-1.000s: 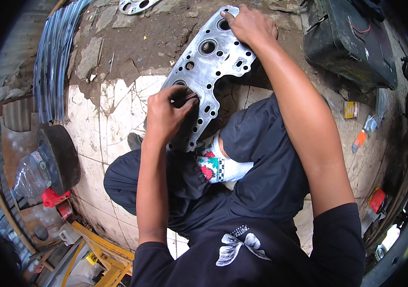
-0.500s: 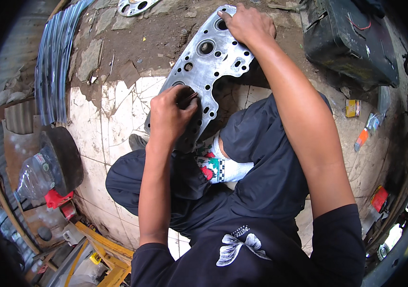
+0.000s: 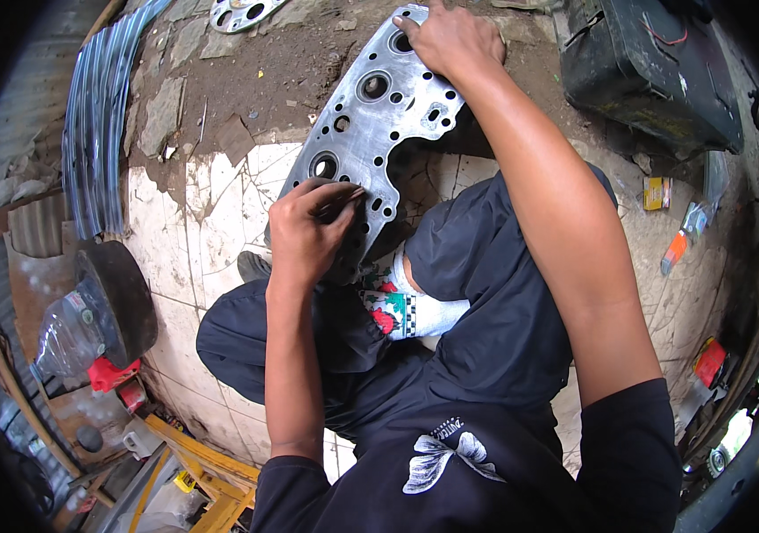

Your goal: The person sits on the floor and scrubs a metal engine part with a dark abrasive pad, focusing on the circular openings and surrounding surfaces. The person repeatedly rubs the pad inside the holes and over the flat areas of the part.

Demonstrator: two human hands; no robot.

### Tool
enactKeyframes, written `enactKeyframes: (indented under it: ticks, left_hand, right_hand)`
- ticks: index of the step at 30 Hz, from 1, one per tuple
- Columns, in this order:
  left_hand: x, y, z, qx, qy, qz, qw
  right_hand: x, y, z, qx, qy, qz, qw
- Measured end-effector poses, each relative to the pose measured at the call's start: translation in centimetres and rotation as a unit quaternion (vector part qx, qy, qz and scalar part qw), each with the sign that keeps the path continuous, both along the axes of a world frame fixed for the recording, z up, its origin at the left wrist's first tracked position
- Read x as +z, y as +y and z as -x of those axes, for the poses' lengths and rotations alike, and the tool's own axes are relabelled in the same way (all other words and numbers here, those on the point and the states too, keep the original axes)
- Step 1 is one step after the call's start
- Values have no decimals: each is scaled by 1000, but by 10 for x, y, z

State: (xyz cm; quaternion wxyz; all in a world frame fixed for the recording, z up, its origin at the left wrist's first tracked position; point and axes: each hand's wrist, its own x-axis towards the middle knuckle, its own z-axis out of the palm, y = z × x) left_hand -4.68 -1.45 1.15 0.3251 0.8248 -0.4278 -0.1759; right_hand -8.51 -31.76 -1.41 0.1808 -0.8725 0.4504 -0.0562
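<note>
A grey metal cylinder head (image 3: 366, 120) with round bores and several small holes leans tilted before my legs, its flat face toward me. My right hand (image 3: 455, 40) grips its far end, thumb on the face and fingers over the edge. Low on the face, my left hand (image 3: 307, 229) is closed in a pinch, fingertips against the metal. Between them shows a thin, dark edge that looks like folded sandpaper; most of it is hidden by the fingers. The lower end of the cylinder head lies in shadow behind my left hand.
A black case (image 3: 646, 75) stands at the far right. Near it lie a small yellow box (image 3: 657, 194) and an orange-handled tool (image 3: 675, 252). To the left are corrugated sheets (image 3: 99, 133), a clear plastic bottle (image 3: 68, 333) and a yellow wooden frame (image 3: 206, 457). A flat metal plate (image 3: 242, 12) lies at the far edge.
My left hand has slid slightly left and down across the metal face, uncovering more of the lower bore. My right hand keeps its hold on the far end.
</note>
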Motion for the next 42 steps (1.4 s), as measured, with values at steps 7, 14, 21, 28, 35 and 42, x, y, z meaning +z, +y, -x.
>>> enactKeyframes:
  ticks: [7,14,21,28,35,42]
  left_hand:
    - [1,0,4,-12,-5,-47,999]
    - [-4,-3,2,12,-55,-19,998]
    - [0,-8,5,31,-61,-62,996]
    - [1,-6,5,49,-35,-81,995]
    - [-6,-4,5,83,-24,-77,993]
    - [0,-16,7,102,-1,-54,993]
  right_hand:
    - [6,4,1,7,3,9,1000]
    - [6,5,-3,3,-3,-2,1000]
    - [1,0,-1,10,-3,-2,1000]
    - [0,-2,-1,7,-9,-2,1000]
    - [-10,-3,-5,6,19,-6,1000]
    - [-1,0,-4,5,-15,0,1000]
